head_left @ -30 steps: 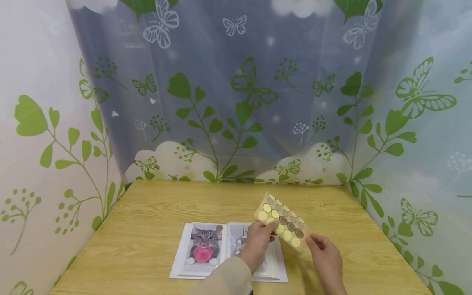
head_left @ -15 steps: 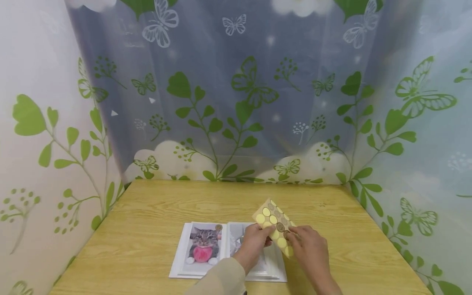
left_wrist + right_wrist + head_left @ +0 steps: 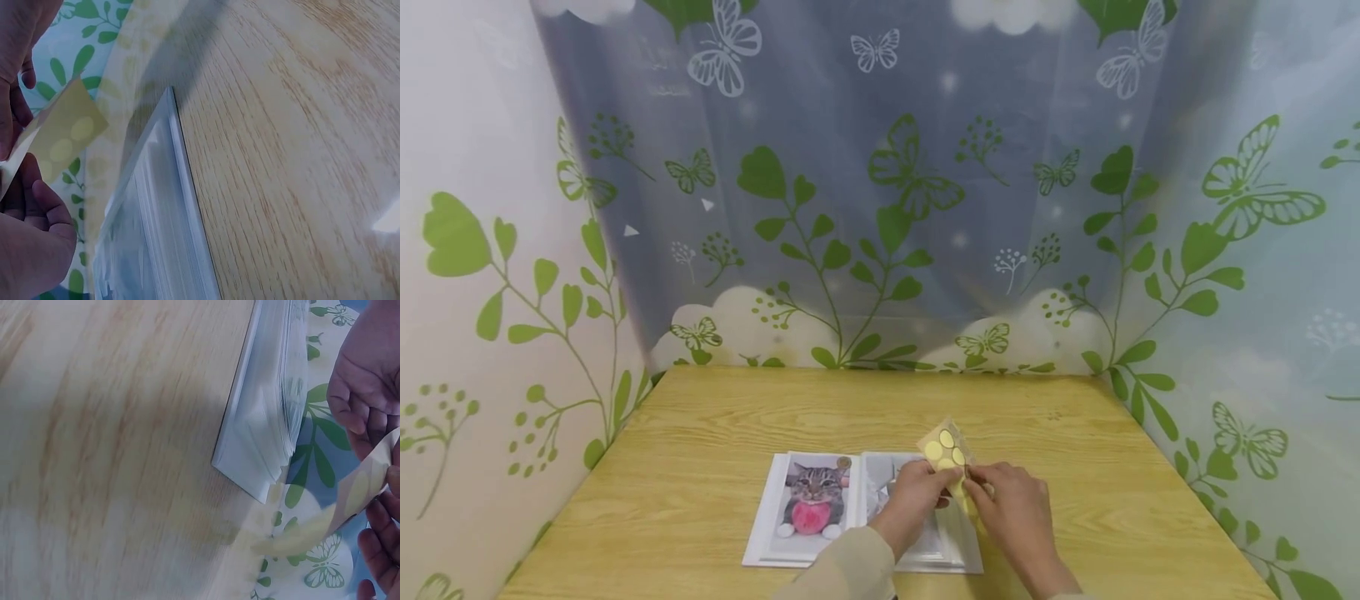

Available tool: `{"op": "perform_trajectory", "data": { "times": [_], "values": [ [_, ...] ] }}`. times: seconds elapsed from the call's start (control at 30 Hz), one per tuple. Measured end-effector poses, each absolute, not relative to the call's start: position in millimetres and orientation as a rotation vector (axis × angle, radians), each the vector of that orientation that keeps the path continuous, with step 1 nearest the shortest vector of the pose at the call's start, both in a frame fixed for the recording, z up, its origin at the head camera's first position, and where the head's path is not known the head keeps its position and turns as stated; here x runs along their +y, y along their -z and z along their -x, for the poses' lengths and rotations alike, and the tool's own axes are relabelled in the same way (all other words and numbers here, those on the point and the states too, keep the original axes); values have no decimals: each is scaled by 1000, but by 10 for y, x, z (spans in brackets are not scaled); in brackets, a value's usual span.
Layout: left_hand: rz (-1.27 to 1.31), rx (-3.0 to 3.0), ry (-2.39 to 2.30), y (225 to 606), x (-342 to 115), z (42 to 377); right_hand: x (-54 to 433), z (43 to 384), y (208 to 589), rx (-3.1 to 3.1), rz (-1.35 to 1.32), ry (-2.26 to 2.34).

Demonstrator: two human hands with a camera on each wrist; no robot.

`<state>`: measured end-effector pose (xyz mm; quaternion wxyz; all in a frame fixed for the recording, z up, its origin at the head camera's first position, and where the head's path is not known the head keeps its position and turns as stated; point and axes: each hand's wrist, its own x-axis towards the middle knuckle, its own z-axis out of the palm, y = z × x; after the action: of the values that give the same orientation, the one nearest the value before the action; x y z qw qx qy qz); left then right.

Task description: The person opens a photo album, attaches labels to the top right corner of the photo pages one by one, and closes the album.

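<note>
Both hands hold a sheet of round yellow stickers (image 3: 942, 444) above the right page of an open photo album (image 3: 763, 533). My left hand (image 3: 916, 498) pinches the sheet from the left, thumb on top. From the other side, the thumb and fingers of my right hand (image 3: 1017, 510) pinch it close to the left thumb, covering its lower part. In the right wrist view the sheet (image 3: 359, 494) bends in a curve between the hands. Its plain back edge shows in the left wrist view, with pale circles on the sheet (image 3: 72, 137).
The album's left page has a cat photo (image 3: 811, 500) with a small round brown sticker (image 3: 844, 462) at its top right corner. The right page is partly behind the left arm. A wood-grain table (image 3: 700, 433) meets a leaf-and-butterfly curtain (image 3: 850, 250) at the back.
My right hand has moved left from the sheet's far right corner to near the left thumb and now pinches it there. The sheet has turned more upright and bent; the left hand stays about in place.
</note>
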<state>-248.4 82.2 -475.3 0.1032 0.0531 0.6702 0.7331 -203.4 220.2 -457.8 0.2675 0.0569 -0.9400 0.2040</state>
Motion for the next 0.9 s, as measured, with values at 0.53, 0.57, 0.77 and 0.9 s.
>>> {"op": "perform_trajectory", "data": {
  "times": [0.53,0.57,0.77,0.9],
  "values": [
    [-170,2078,-2069,4749,830,2460,2190,2023,4588,-2602,-90,-571],
    [-168,2086,-2065,4753,834,2460,2190,2022,4588,-2605,-93,-557],
    [-157,2102,-2065,4768,854,2458,2181,2023,4595,-2619,-98,-502],
    [-151,2104,-2061,4759,854,2453,2173,2027,4599,-2618,-87,-507]
  ]
}}
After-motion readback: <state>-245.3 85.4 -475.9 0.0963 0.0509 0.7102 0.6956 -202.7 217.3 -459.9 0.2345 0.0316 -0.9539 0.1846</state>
